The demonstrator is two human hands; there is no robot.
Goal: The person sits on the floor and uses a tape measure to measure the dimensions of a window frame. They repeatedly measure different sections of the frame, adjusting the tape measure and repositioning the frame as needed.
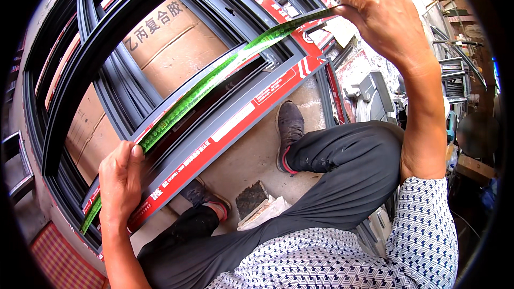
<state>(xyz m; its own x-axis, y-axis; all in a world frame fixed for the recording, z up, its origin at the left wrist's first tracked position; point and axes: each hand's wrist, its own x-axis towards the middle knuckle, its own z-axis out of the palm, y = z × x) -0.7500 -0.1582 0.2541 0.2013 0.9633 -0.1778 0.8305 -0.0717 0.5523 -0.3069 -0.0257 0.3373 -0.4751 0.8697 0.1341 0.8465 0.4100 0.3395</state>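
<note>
A long, shiny green strip of printed film (193,93) stretches between my hands, rising from lower left to upper right. My left hand (120,179) is closed on it near the frame's near left corner, and the strip's tail shows again past my wrist. My right hand (383,27) pinches the other end, raised above the frame's right corner. Beneath the strip lies a dark grey window frame (225,128) with red and white protective film (257,99) along its near rail. Whether the strip sticks to the rail anywhere I cannot tell.
Flattened brown cardboard (182,43) shows through the frame's openings. My dark shoes (290,128) rest on the floor at its near side. Right of my knee is a grey metal machine part (372,96), with metal profiles (455,80) farther right. A checked red cloth (61,257) lies lower left.
</note>
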